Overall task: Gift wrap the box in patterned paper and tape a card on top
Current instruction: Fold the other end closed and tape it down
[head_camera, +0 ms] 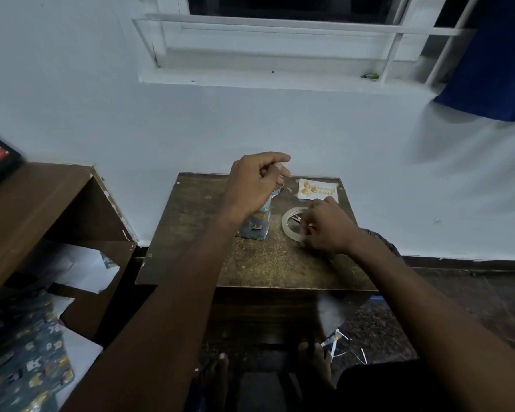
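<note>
A small box wrapped in blue patterned paper (257, 223) stands upright on the wooden table (259, 263). My left hand (254, 182) is over its top, fingers curled, pinching the paper's top flap. Just right of the box lies a roll of clear tape (290, 223). My right hand (324, 227) rests on the roll's right side, fingers curled on it and on something small and red. A white card with orange ornaments (318, 189) lies flat at the table's far right corner.
A brown shelf unit (42, 209) stands left of the table, with white paper and more blue patterned wrapping paper (24, 358) below it. Paper scraps (339, 343) lie on the floor by my feet. The wall and a window are right behind the table.
</note>
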Available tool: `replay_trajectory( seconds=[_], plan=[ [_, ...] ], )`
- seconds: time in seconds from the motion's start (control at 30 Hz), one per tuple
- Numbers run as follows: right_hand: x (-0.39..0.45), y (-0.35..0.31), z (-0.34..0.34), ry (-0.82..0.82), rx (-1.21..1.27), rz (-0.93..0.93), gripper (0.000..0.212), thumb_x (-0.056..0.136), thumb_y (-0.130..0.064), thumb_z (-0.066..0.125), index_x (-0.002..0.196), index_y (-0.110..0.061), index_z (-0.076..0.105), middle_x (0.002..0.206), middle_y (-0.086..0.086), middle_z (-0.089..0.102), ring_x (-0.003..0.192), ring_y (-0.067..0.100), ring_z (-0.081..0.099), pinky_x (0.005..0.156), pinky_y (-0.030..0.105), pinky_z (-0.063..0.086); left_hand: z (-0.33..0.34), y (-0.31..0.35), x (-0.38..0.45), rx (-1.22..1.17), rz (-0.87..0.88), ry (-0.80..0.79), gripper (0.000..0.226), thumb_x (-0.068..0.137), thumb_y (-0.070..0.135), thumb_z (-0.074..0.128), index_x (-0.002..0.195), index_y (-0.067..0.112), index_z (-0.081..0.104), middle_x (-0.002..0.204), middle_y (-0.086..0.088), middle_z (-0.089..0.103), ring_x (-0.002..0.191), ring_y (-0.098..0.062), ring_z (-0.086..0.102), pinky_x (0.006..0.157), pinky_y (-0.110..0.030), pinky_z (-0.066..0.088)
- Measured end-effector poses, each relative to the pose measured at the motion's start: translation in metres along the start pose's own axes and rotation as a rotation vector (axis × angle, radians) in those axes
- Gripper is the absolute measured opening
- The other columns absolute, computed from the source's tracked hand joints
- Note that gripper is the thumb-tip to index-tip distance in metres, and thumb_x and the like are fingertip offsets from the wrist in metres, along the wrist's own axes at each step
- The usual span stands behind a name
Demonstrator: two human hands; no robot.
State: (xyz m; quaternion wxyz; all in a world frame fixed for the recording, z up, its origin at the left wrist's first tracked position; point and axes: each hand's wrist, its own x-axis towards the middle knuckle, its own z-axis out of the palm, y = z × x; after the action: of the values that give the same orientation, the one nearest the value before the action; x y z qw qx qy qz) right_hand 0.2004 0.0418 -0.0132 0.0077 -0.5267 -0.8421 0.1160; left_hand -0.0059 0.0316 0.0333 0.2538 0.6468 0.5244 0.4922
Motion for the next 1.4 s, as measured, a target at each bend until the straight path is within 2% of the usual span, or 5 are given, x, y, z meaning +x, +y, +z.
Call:
replay_trajectory(
  seconds=[0.17,0.43,0.63,1.1,1.4],
  plan=[
    [-0.005,0.006,-0.022,0.188,0.253,0.007,0.014,0.089,-0.016,0.075,0.083,-0.025,0.066,0.091,-0.003,0.070,0.096,0.020,0.063,0.081,0.036,0.050,0.001,0.006,0.002,0.148,-0.024,-0.064,0.013,0.096,0.020,0.075,0.104,0.025,0.084,0.090,0.017,0.078,0.079,0.009,0.069,0.073,-0.008,0.051],
    [-0.021,0.021,-0.035,0.290,0.610,-0.072,0.016,0.098,-0.011,0.070,0.090,-0.025,0.072,0.085,-0.006,0.072,0.082,0.013,0.069,0.084,0.050,0.060,0.010,0.010,-0.002,0.335,0.029,-0.095,0.013,0.098,0.024,0.071,0.098,0.030,0.082,0.096,0.015,0.078,0.090,-0.003,0.070,0.085,-0.038,0.060],
    [-0.023,0.019,-0.037,0.290,0.692,-0.137,0.013,0.099,-0.011,0.068,0.094,-0.021,0.074,0.089,-0.004,0.074,0.090,0.022,0.070,0.086,0.055,0.058,0.013,0.010,-0.002,0.310,0.030,-0.174,0.037,0.097,0.064,0.061,0.091,0.035,0.084,0.091,0.021,0.078,0.080,0.003,0.070,0.073,-0.035,0.059],
    [-0.016,0.006,-0.036,0.275,0.728,-0.222,0.008,0.094,-0.013,0.076,0.088,-0.018,0.075,0.077,0.001,0.072,0.070,0.018,0.068,0.068,0.036,0.055,0.005,0.013,0.000,-0.096,-0.015,-0.205,0.004,0.088,0.020,0.086,0.089,0.016,0.085,0.101,0.008,0.080,0.097,-0.007,0.075,0.087,-0.030,0.058],
    [-0.004,-0.007,-0.017,0.292,0.508,-0.077,0.026,0.096,-0.011,0.069,0.071,-0.011,0.065,0.068,0.012,0.064,0.067,0.028,0.057,0.065,0.040,0.045,-0.001,0.014,-0.002,-0.136,-0.072,-0.103,0.007,0.094,0.027,0.080,0.095,0.021,0.083,0.100,0.011,0.080,0.084,-0.001,0.073,0.078,-0.025,0.057]
  ],
)
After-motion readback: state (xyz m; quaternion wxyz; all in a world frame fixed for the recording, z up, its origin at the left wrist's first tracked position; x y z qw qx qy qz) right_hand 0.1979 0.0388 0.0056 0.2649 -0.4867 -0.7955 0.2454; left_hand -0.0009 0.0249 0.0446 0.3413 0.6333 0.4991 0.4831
